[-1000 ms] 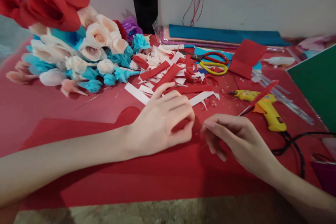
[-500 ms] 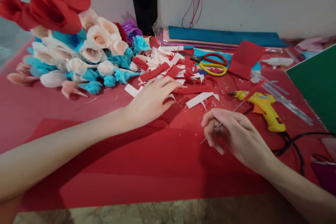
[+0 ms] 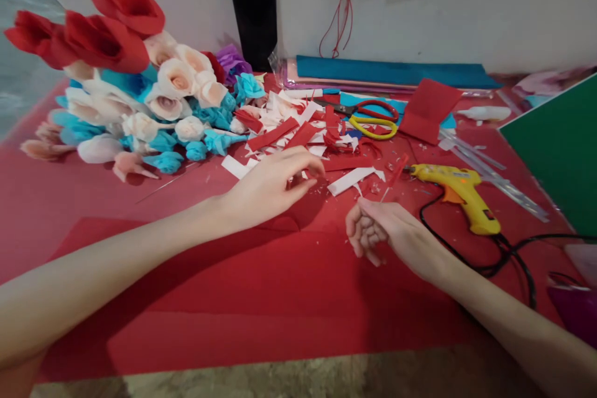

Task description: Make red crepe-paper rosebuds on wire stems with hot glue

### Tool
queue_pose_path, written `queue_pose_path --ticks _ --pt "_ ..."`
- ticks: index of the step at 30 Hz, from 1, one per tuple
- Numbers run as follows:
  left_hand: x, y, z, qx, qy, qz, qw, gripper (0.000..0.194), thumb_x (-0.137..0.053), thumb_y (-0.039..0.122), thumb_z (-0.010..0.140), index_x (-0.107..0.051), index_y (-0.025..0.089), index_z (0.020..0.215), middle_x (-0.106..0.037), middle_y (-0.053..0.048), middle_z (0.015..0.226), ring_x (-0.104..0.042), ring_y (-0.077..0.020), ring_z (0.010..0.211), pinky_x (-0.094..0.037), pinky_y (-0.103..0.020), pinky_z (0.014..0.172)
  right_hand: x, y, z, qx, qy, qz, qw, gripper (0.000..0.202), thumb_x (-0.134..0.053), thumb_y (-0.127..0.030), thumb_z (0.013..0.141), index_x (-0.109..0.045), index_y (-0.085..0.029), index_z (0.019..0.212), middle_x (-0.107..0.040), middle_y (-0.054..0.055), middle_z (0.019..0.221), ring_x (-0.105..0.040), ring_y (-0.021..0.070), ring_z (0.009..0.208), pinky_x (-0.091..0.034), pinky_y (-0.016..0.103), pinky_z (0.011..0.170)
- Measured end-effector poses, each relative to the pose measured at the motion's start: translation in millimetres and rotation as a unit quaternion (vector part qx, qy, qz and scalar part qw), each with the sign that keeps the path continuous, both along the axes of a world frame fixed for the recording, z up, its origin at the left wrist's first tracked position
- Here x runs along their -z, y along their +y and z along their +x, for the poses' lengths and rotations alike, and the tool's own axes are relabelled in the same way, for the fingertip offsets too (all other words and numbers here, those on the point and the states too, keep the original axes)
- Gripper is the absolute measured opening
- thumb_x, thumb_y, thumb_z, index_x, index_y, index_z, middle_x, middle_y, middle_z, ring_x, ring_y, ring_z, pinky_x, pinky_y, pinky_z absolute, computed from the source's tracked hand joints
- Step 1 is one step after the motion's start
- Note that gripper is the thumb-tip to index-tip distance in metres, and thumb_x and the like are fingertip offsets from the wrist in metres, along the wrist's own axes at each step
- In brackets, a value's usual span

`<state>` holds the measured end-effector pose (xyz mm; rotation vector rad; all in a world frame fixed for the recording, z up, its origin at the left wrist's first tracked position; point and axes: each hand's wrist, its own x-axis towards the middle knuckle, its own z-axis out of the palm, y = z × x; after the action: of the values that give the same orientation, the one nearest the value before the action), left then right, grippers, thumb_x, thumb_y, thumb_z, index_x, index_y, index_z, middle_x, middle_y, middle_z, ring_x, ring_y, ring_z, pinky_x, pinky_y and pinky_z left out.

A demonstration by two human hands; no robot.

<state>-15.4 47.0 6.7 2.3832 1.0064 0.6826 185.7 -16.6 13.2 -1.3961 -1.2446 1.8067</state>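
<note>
My left hand (image 3: 270, 186) hovers palm down at the near edge of a pile of red and white paper scraps (image 3: 303, 130). Its fingers are loosely curled, with a gap between thumb and forefinger and nothing visible in them. Further right, my right hand (image 3: 389, 230) is closed on a thin wire (image 3: 384, 194) whose upper end carries a strip of red paper (image 3: 398, 169). The red end points up toward the tip of a yellow glue gun (image 3: 457, 186). A wide red paper sheet (image 3: 233, 273) lies below both hands.
Paper flowers (image 3: 177, 78) in red, white and blue are heaped at the left. Scissors (image 3: 373, 118) with red and yellow handles lie behind the scraps. Clear sticks (image 3: 499, 180) and a black cable (image 3: 527, 273) are at the right, beside a green board (image 3: 559, 155).
My right hand has moved left, bringing the wire and its red end closer to the scraps. My left hand's thumb and fingers have lifted off the scraps and curled in. The view has shifted slightly.
</note>
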Motion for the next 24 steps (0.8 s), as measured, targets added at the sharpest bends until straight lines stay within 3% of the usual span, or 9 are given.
queue_pose_path --ticks 2,6,9,12,14,18,24 --pt "1.0 -0.2 -0.3 0.052 0.027 -0.012 0.998 0.013 -0.048 0.011 0.079 -0.06 0.015 0.084 -0.062 -0.002 0.087 -0.057 -0.0102 0.079 -0.043 -0.02 0.069 0.5 0.3 -0.4 0.033 -0.006 0.037 0.999 0.036 -0.037 -0.04 0.087 -0.052 -0.012 0.069 -0.054 0.004 0.058 -0.049 0.0094 0.044 -0.036 0.019 0.038" --pt "-1.5 -4.3 0.3 0.113 0.068 -0.056 0.99 0.011 -0.05 0.018 0.081 -0.061 0.016 0.083 -0.063 -0.001 0.086 -0.058 -0.0107 0.08 -0.043 -0.021 0.072 -1.3 0.7 1.8 0.089 -0.007 0.101 0.991 0.035 -0.032 -0.04 0.089 -0.052 -0.015 0.077 -0.054 0.003 0.071 -0.052 0.0096 0.057 -0.04 0.019 0.046" --pt "-2.9 -8.6 1.8 0.161 0.116 -0.078 0.977 0.019 -0.054 0.035 0.08 -0.06 0.017 0.082 -0.063 -0.001 0.085 -0.058 -0.0135 0.08 -0.042 -0.024 0.071 -2.0 0.9 3.9 0.054 -0.01 0.082 0.995 0.04 -0.032 -0.043 0.089 -0.053 -0.014 0.072 -0.055 0.003 0.062 -0.05 0.0085 0.048 -0.039 0.019 0.044" --pt "-1.4 -12.1 3.4 0.198 0.16 -0.048 0.966 0.033 -0.054 0.049 0.075 -0.059 0.016 0.077 -0.062 -0.002 0.08 -0.057 -0.0162 0.078 -0.039 -0.028 0.071 -0.4 1.2 3.8 -0.006 -0.016 0.043 0.999 0.043 -0.035 -0.043 0.088 -0.052 -0.012 0.065 -0.054 0.003 0.051 -0.047 0.009 0.038 -0.036 0.02 0.038" --pt "0.0 -14.2 4.4 0.212 0.177 -0.022 0.961 0.036 -0.054 0.052 0.073 -0.059 0.016 0.078 -0.062 -0.002 0.078 -0.056 -0.0173 0.078 -0.036 -0.029 0.073 0.9 1.4 2.7 -0.001 -0.02 0.052 0.998 0.04 -0.035 -0.041 0.088 -0.053 -0.012 0.067 -0.055 0.004 0.056 -0.05 0.0104 0.043 -0.039 0.021 0.039" --pt "1.5 -17.5 5.9 0.218 0.192 0.0 0.957 0.036 -0.056 0.051 0.073 -0.06 0.017 0.085 -0.063 -0.003 0.082 -0.056 -0.0186 0.082 -0.034 -0.03 0.074 0.9 1.3 1.2 0.09 -0.024 0.144 0.985 0.034 -0.029 -0.038 0.091 -0.052 -0.015 0.08 -0.056 0.005 0.084 -0.055 0.0117 0.069 -0.046 0.023 0.059" --pt "-1.4 -17.6 6.3 0.218 0.203 0.002 0.955 0.024 -0.055 0.041 0.077 -0.061 0.019 0.084 -0.065 -0.002 0.081 -0.056 -0.0184 0.079 -0.033 -0.031 0.074 -3.4 2.1 3.7 0.074 -0.046 0.14 0.986 0.04 -0.029 -0.04 0.09 -0.056 -0.013 0.076 -0.057 0.007 0.072 -0.052 0.0127 0.058 -0.041 0.024 0.049"
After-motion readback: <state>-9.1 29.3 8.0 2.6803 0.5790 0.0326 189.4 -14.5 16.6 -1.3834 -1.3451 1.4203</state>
